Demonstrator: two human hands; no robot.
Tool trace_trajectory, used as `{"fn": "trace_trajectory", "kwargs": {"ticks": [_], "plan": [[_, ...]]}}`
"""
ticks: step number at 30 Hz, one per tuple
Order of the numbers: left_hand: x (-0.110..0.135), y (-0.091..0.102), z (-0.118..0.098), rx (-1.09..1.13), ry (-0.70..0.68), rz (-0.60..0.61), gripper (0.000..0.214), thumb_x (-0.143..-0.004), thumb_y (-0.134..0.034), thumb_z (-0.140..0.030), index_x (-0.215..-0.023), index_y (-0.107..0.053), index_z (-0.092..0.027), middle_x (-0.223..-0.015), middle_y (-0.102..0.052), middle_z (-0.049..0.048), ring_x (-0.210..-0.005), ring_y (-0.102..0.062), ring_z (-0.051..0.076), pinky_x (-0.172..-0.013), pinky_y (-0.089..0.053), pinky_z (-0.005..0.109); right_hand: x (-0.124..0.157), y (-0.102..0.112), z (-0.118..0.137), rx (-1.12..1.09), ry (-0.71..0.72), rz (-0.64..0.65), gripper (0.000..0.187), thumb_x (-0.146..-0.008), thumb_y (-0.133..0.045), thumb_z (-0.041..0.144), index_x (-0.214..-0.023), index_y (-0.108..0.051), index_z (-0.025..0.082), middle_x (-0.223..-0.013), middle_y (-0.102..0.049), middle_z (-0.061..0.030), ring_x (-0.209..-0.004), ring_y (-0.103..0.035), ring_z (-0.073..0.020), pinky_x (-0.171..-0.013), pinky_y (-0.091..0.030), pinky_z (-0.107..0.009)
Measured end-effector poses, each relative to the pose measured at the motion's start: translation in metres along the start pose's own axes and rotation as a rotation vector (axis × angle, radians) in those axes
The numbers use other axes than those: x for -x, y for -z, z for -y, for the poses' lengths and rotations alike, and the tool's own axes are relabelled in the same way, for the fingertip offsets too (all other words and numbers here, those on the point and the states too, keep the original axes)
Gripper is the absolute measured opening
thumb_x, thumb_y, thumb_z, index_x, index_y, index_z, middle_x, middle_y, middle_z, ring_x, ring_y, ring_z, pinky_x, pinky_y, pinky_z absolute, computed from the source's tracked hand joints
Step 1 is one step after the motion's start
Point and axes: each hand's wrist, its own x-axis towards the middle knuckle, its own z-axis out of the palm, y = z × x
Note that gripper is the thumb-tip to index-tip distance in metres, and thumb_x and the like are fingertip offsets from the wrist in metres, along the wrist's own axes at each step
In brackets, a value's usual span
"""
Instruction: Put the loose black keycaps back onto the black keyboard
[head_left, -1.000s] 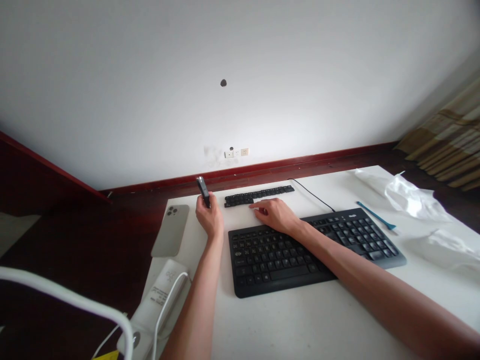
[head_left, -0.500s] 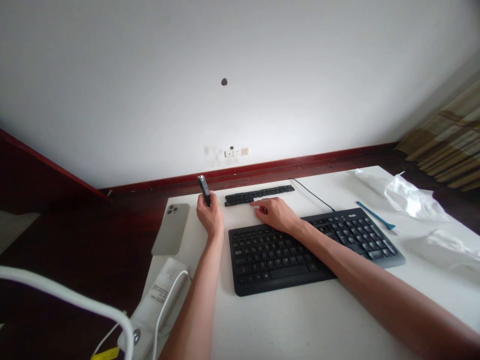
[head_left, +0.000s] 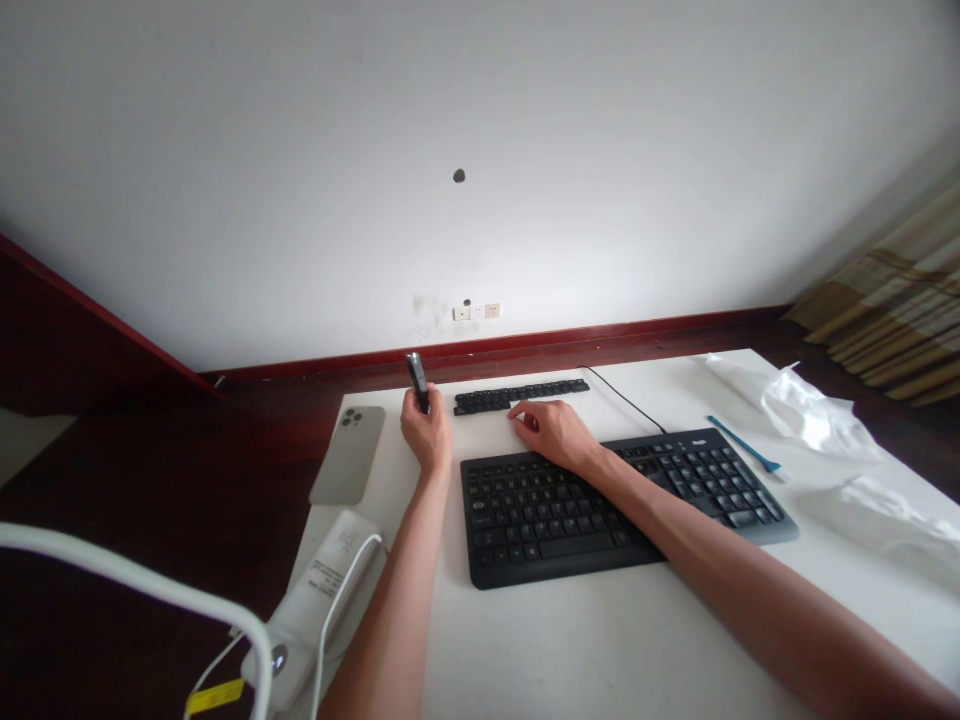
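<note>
My left hand [head_left: 426,428] is closed around a slim black tool with a silvery end [head_left: 417,378], held upright above the table's far left part. My right hand [head_left: 559,435] reaches over the black keyboard [head_left: 547,547], its thumb and index finger curled together. Those fingertips are at the near edge of the block of loose black keycaps [head_left: 487,400], which lies in rows behind the keyboard. Whether a keycap sits between them is too small to tell. The right forearm hides part of the keyboard's middle.
On the white table [head_left: 562,640] a phone [head_left: 349,455] lies at left, near a white power strip [head_left: 326,580] with cables. A blue brush [head_left: 742,445] and crumpled clear plastic bags [head_left: 802,405] lie at right. A wall with sockets [head_left: 477,312] stands behind.
The view has shifted slightly. My right index finger, stretched toward the keycaps before, is now curled in closer to the thumb. My left hand still grips the black tool.
</note>
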Motion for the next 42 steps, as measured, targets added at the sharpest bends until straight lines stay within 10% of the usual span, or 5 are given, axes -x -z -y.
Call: {"fn": "trace_trajectory", "kwargs": {"ticks": [11,24,32,42], "plan": [[-0.001,0.002,0.001,0.008,-0.017,0.002,0.026,-0.091,-0.06,-0.043,-0.082,-0.065,-0.02,-0.069,-0.063,0.0004,-0.064,-0.056,0.017,-0.064,-0.038,0.026,-0.002,-0.001,-0.008,-0.013,-0.166,-0.194,0.017,-0.086,-0.059,0.028,-0.101,-0.064,0.023,-0.063,-0.059,0.0053,-0.055,-0.054,-0.0147,-0.062,-0.036,-0.026],[0.002,0.0,0.0,-0.023,-0.016,0.026,0.025,-0.091,-0.061,-0.043,-0.088,-0.069,-0.02,-0.072,-0.065,0.0007,-0.066,-0.059,0.017,-0.062,-0.04,0.025,-0.005,0.0,-0.007,0.024,-0.177,-0.027,0.057,-0.086,-0.06,0.023,-0.142,-0.058,0.029,-0.066,-0.064,0.0051,-0.059,-0.057,-0.0158,-0.062,-0.034,-0.026],[0.002,-0.002,0.004,-0.03,-0.027,0.015,0.024,-0.089,-0.061,-0.042,-0.091,-0.07,-0.02,-0.072,-0.066,0.0009,-0.067,-0.06,0.017,-0.062,-0.041,0.025,-0.004,0.001,-0.007,0.024,-0.16,-0.031,0.047,-0.087,-0.06,0.023,-0.133,-0.068,0.027,-0.063,-0.063,0.0036,-0.059,-0.058,-0.0158,-0.062,-0.038,-0.026],[0.001,-0.001,0.002,-0.022,-0.035,0.015,0.027,-0.091,-0.06,-0.044,-0.086,-0.069,-0.019,-0.072,-0.065,0.0013,-0.067,-0.059,0.016,-0.062,-0.04,0.025,0.0,-0.005,-0.01,0.186,0.101,-0.19,0.036,-0.095,-0.051,0.013,-0.115,-0.079,0.023,-0.127,-0.072,-0.0068,-0.104,-0.066,-0.0249,-0.091,-0.056,-0.038]]}}
